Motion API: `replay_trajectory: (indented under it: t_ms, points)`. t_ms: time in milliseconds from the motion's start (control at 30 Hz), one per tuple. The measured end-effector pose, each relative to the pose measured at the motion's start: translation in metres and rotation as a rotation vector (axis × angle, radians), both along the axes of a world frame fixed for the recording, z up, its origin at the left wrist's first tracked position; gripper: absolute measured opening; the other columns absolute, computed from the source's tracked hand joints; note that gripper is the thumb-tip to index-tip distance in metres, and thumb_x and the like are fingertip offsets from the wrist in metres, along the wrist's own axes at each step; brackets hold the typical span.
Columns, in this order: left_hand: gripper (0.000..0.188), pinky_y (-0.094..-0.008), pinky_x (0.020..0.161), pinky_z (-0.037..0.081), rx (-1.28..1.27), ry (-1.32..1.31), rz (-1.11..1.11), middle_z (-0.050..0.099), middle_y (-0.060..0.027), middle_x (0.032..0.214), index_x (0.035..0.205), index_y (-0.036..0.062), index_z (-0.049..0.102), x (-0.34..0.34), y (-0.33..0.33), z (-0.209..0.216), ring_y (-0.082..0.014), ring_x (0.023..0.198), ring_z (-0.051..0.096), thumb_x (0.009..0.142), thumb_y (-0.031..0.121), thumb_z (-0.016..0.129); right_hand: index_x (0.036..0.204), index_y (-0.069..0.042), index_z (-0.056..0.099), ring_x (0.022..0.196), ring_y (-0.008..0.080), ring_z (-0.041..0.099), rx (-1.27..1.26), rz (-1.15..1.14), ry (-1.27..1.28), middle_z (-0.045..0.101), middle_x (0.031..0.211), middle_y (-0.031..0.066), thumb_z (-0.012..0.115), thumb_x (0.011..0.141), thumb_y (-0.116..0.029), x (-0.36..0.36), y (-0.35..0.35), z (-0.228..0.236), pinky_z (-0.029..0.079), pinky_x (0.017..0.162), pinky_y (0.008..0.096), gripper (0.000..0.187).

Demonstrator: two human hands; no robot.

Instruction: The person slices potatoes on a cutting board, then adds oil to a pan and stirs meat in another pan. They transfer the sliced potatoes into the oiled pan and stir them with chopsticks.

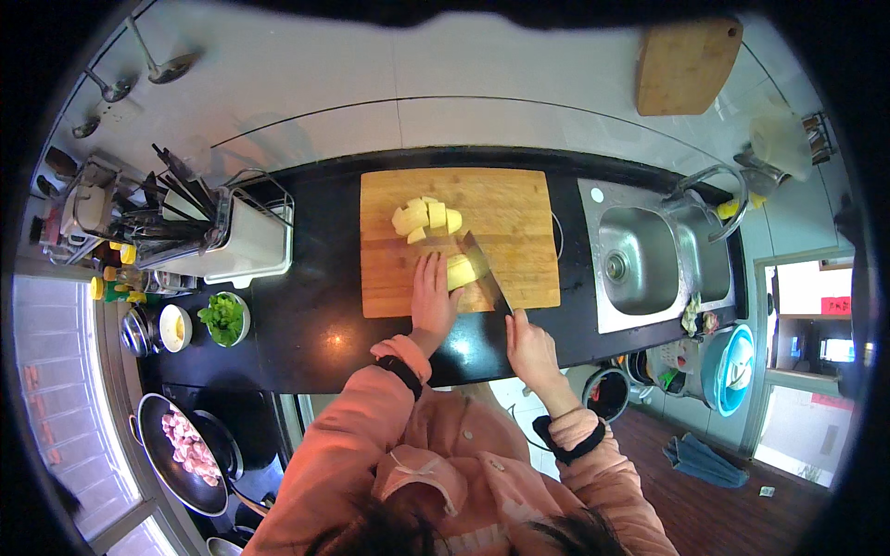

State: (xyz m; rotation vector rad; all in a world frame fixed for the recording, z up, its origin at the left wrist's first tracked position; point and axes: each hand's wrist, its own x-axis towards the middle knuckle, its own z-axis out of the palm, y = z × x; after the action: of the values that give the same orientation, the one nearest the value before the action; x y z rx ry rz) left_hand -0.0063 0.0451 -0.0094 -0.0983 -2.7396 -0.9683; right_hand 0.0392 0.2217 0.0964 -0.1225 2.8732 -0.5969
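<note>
On the cutting board (519,208), yellow chunks (428,219) are lying cut, while the left hand (433,304), fingers together, is steadying the apparently remaining piece (464,272) and the right hand (533,354) is clasping a knife (486,269).

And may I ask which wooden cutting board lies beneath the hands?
The cutting board lying flat on the black countertop, with cut yellow pieces on it; the other board is up against the wall.

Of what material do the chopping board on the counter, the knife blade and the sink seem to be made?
Chopping board: probably wood or bamboo, matt, yellow-brown with darker bands. Knife blade: likely smooth steel, being thin and grey. Sink: apparently stainless steel, silvery with shiny highlights.
</note>
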Motion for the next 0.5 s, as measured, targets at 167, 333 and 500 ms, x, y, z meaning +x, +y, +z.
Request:
replay_trajectory:
  t_ms: [167, 333, 500]
  points:
    - [0.050, -0.0394, 0.105, 0.034, -0.016, 0.054, -0.150, 0.047, -0.0160, 0.129, 0.124, -0.0022, 0.049, -0.006, -0.010, -0.001, -0.0314, 0.124, 0.041, 0.080, 0.015, 0.065, 0.090, -0.003, 0.044, 0.059, 0.0420, 0.060, 0.015, 0.022, -0.038, 0.060, 0.062, 0.0221, 0.043, 0.096, -0.020, 0.007, -0.004, 0.011, 0.048, 0.052, 0.0507, 0.018]
    - [0.043, -0.0367, 0.096, 0.043, 0.014, 0.072, -0.130, 0.054, -0.0145, 0.122, 0.118, -0.0002, 0.055, -0.011, -0.011, -0.004, -0.0304, 0.115, 0.050, 0.079, 0.014, 0.066, 0.090, -0.003, 0.044, 0.058, 0.0412, 0.060, 0.049, 0.006, -0.033, 0.060, 0.061, 0.0215, 0.044, 0.094, -0.018, 0.009, -0.011, 0.012, 0.048, 0.052, 0.0505, 0.016]
    - [0.039, -0.0357, 0.091, 0.047, 0.013, 0.071, -0.119, 0.056, -0.0133, 0.120, 0.115, 0.0016, 0.057, -0.010, -0.012, 0.000, -0.0304, 0.110, 0.054, 0.079, 0.015, 0.067, 0.090, -0.003, 0.044, 0.057, 0.0415, 0.060, 0.035, 0.008, -0.059, 0.060, 0.061, 0.0217, 0.043, 0.094, -0.018, 0.007, -0.010, 0.018, 0.048, 0.051, 0.0505, 0.016]
